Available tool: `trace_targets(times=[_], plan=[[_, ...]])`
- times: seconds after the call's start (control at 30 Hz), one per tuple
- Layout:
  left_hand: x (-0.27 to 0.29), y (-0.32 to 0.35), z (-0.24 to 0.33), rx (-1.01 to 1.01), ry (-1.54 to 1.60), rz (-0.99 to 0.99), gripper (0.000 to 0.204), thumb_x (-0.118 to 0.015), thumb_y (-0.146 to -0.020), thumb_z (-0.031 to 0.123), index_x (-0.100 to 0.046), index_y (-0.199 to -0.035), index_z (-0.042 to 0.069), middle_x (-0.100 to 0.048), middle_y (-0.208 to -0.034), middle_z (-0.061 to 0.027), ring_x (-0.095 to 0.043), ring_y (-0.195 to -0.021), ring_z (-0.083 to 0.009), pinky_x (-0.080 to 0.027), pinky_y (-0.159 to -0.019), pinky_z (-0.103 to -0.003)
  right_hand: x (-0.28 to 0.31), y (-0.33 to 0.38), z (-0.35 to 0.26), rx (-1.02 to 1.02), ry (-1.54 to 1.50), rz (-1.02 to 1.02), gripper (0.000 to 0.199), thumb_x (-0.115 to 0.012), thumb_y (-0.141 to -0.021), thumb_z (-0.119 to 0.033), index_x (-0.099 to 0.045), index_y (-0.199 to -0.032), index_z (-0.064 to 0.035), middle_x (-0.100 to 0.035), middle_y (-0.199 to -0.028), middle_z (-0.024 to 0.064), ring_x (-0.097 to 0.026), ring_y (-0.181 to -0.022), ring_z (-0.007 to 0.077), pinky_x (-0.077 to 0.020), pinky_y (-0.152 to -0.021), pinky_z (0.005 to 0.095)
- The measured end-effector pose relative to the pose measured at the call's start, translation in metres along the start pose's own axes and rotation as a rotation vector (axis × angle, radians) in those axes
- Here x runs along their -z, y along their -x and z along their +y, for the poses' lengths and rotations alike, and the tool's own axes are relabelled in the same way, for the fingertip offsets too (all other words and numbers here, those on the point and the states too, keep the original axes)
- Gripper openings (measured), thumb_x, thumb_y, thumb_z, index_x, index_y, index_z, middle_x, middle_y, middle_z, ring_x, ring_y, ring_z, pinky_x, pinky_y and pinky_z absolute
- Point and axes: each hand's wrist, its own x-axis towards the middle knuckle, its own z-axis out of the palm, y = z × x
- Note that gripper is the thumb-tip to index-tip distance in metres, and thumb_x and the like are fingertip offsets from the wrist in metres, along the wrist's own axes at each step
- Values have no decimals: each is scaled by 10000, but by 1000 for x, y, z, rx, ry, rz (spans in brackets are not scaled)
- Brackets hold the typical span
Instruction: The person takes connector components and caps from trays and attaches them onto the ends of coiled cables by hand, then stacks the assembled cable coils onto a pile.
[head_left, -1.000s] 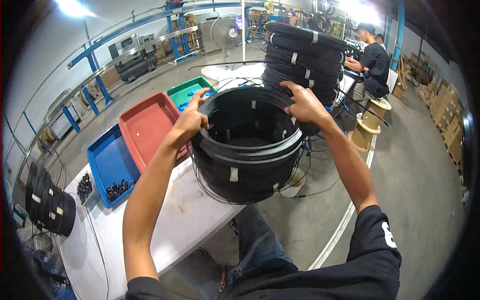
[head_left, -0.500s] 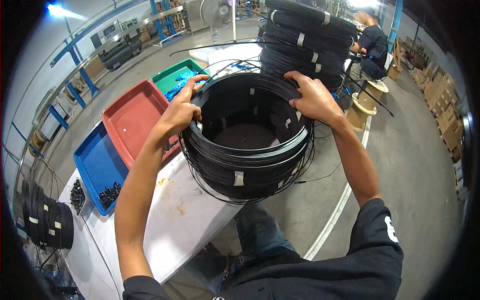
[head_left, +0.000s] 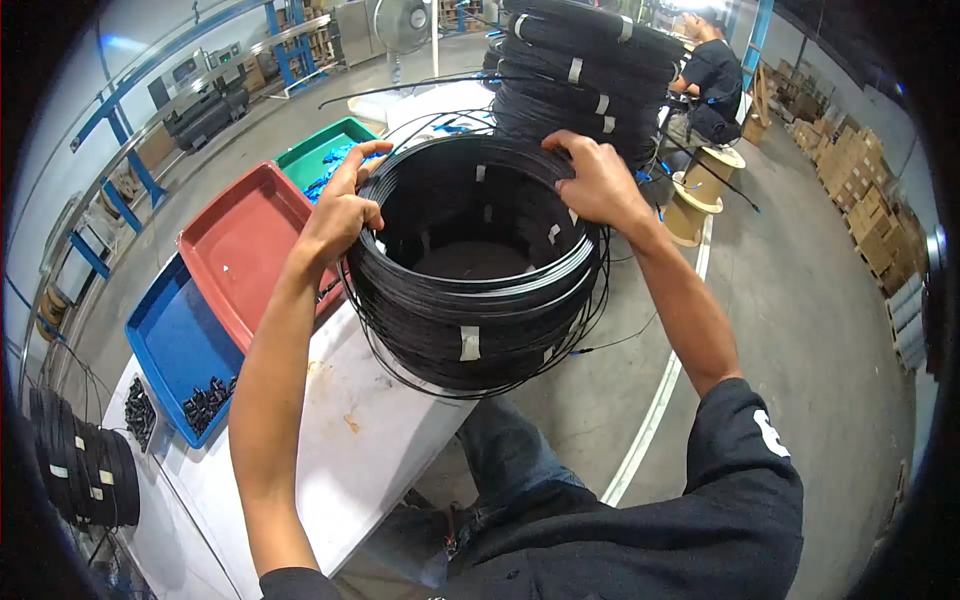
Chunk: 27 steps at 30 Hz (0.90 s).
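Here both hands (head_left: 470, 190) grip the cable coil (head_left: 475, 300), hiding its far rim.

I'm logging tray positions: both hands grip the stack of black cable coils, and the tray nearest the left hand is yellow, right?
Not quite. In the head view the left hand and right hand do grip the black cable coils, but the nearest tray is red.

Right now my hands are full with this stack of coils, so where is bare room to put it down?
Bare white table lies below the red tray and right of the blue tray. The far end is crowded with cable and the green tray.
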Motion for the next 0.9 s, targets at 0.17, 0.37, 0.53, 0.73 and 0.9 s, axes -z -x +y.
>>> trace_targets(times=[0.17,0.37,0.53,0.73,0.9], plan=[[-4,-2,0,-31,-35,28,828,-483,-573,-102,-491,-1376,97,-534,-1403,-183,-578,-801,-142,-479,-598,-230,-1,5,2,-16,-27,25,477,-597,-718,-27,-646,-1191,-70,-698,-983,261,-661,-973,450,-526,-887,491],[10,6,-7,38,-176,9,764,-536,-600,-61,-516,-1356,45,-593,-1324,-208,-606,-1122,-277,-511,-881,-307,-7,4,-7,-34,13,-55,505,-615,-758,-21,-577,-1260,-62,-684,-965,285,-667,-972,439,-532,-863,500],[10,-6,-3,-12,-520,-154,931,-656,-621,-40,-336,-1495,-16,-463,-1463,-203,-420,-1382,-299,-322,-1140,-319,-5,9,-9,-135,28,-229,755,-700,-840,-120,-322,-1493,-156,-637,-1039,350,-628,-1013,501,-502,-894,506],[18,-23,1,145,-498,-258,934,-726,-758,64,-210,-1525,-73,-344,-1536,-298,-355,-1437,-361,-301,-1171,-357,-14,10,-8,-203,-116,-204,859,-662,-850,-39,-183,-1554,-154,-619,-1071,383,-616,-1059,510,-475,-940,500],[23,-30,-3,18,-782,-298,913,-592,-714,79,-195,-1512,-119,-352,-1498,-354,-362,-1416,-408,-306,-1169,-373,-10,2,-14,-203,-31,-258,849,-631,-844,-29,-169,-1554,-88,-637,-1020,374,-668,-927,480,-522,-862,479]])
